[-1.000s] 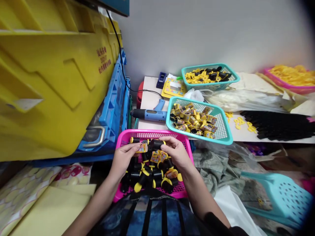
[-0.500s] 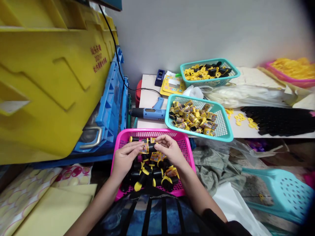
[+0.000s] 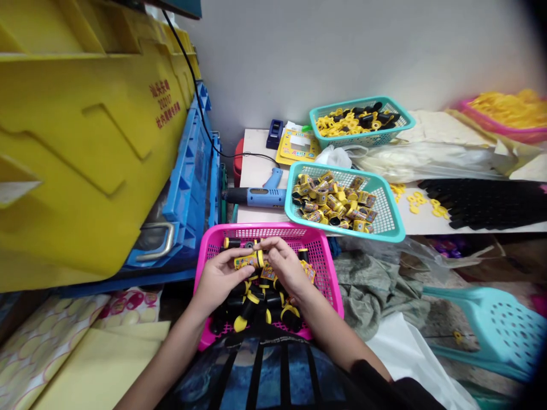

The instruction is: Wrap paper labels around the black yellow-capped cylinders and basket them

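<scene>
My left hand (image 3: pixel 222 277) pinches a small cylinder (image 3: pixel 247 260) between thumb and fingers. A yellow printed label covers its side, and a yellow rim is at its right end. My right hand (image 3: pixel 282 263) is closed at that rim, its fingertips over the top edge and its thumb partly hidden. Both hands are above a pink basket (image 3: pixel 331 285). Inside the basket lie several black cylinders (image 3: pixel 249 307) with yellow ends, and some printed labels (image 3: pixel 308 272) show beside my right hand.
On the white table, a turquoise basket (image 3: pixel 387 219) holds labelled cylinders; another turquoise basket (image 3: pixel 363 135) behind holds yellow and black parts. A blue heat gun (image 3: pixel 260 197) lies left of the nearer one. Yellow crates (image 3: pixel 85 142) rise at left. A turquoise stool (image 3: pixel 504 324) stands at right.
The cylinder in my hands has turned: its black end pointed right before, and now its labelled side and yellow rim show. My right hand has shifted slightly left.
</scene>
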### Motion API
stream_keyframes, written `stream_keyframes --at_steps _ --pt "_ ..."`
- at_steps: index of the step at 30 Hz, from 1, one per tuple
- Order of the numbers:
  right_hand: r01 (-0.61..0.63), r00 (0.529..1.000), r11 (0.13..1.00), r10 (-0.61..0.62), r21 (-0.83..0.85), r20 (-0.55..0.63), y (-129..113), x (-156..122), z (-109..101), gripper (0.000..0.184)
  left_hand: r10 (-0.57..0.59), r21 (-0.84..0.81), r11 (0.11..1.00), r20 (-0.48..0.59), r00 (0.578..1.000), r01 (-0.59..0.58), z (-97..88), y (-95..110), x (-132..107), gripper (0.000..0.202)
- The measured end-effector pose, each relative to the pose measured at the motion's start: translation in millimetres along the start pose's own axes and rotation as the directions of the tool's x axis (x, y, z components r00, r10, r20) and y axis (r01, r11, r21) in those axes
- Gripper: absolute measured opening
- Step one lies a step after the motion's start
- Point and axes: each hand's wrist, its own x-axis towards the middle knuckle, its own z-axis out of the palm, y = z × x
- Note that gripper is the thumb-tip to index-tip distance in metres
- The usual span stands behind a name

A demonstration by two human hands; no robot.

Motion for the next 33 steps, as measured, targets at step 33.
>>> stream_keyframes --at_steps 33 --pt "0.257 0.963 0.94 -0.269 -0.225 -0.023 -51 -29 -60 0.025 -0.243 0.045 0.969 0.372 0.896 0.244 54.5 34 29 0.038"
